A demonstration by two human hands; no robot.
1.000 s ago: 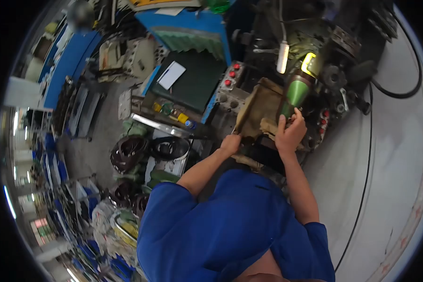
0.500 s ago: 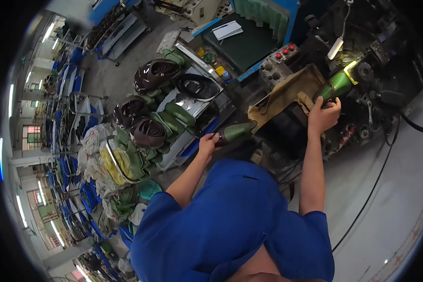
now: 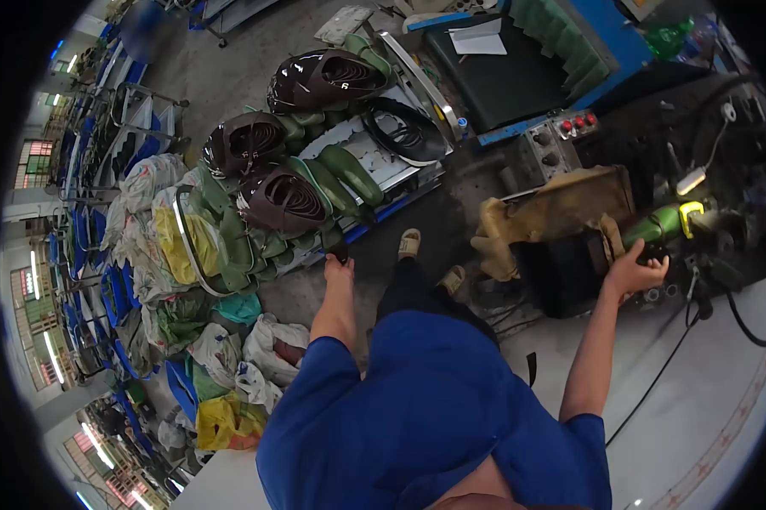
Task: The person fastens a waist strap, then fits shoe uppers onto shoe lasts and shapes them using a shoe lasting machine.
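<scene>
My left hand is at the near edge of the loaded cart, its fingers closed on the dark end of a shoe upper; the rest of that piece is hard to make out. On the right, my right hand grips the near end of a green shoe upper, fingers partly curled. The far end of this upper sits in the machine, under a glowing yellow part. A brown cloth cover hangs beside it.
Green uppers and coiled dark brown pieces are heaped on the metal cart. Plastic bags lie on the floor to the left. A control box with red buttons stands behind the machine. A black cable trails at right.
My left hand has carried its green and dark upper leftward to the cart edge. My right hand stays at the upper in the machine. The view has shifted, and my feet now show.
</scene>
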